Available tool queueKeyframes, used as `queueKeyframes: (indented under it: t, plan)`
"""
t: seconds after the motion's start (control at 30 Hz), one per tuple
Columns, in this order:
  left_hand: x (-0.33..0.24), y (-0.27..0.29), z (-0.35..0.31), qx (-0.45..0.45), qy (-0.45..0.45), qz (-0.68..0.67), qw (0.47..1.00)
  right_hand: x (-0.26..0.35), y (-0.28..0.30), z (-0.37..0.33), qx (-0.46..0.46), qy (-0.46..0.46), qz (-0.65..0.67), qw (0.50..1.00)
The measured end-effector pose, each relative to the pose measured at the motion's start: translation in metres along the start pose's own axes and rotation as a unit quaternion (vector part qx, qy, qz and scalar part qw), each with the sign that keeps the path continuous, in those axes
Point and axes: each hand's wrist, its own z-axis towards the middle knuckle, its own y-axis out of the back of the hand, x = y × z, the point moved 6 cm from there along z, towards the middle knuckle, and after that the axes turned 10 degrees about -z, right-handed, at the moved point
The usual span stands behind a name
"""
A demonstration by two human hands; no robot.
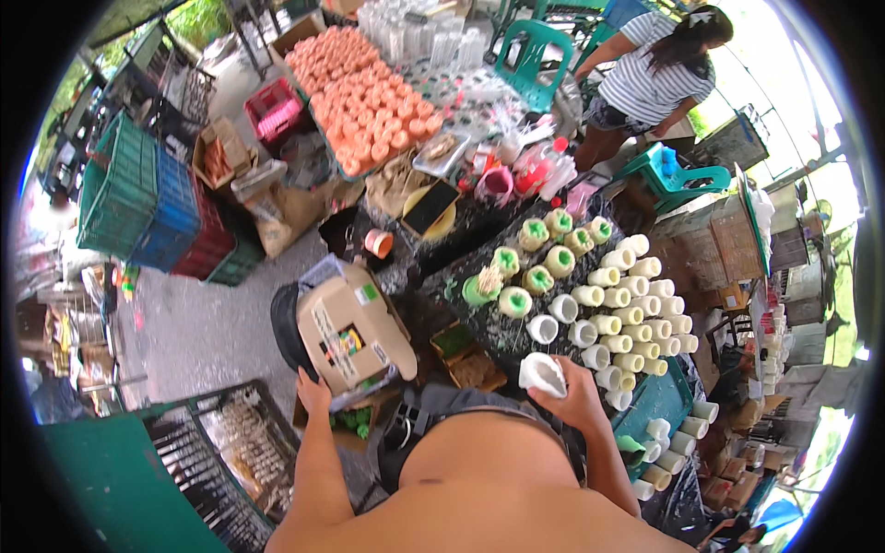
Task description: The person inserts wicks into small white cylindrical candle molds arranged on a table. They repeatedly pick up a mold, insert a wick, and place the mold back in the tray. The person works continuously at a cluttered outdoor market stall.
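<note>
In my right hand [573, 394] is a hollow white cup-shaped piece [538, 372] with an uneven rim, tilted in front of my waist. My left hand [314, 391] is at a black curved rim [289, 334], its fingers closed around the lower edge. Against that rim rests a cardboard piece [355, 332] with printed patches, covering what is underneath. Right of the white piece stand rows of pale cream cylinders [631, 315], and several white hollow ones [543, 328] are closest to it. Green-topped cylinders [537, 278] sit farther back on the same black-covered table [475, 318].
Many orange cylinders [369, 101] fill the far table. Stacked plastic crates [166, 217] stand at left, a green metal-framed panel [120, 479] at lower left. Beyond the table, a person in a striped shirt [636, 74] stands beside green chairs [539, 60]. More cylinders [678, 447] lie at lower right.
</note>
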Motion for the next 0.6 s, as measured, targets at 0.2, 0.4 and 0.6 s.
queueKeyframes:
  t: [0.2, 0.4, 0.6]
  plan:
    - [-0.012, -0.008, -0.001, 0.072, -0.016, 0.025, 0.997, 0.004, 0.001, -0.002, 0.016, -0.002, -0.013, 1.000]
    - [0.009, -0.004, -0.023, -0.128, -0.026, -0.096, 0.987, -0.007, -0.001, -0.008, -0.003, 0.018, -0.023, 1.000]
    - [0.012, -0.018, -0.016, -0.058, -0.005, -0.074, 0.996, -0.011, 0.007, -0.017, -0.011, -0.010, -0.012, 1.000]
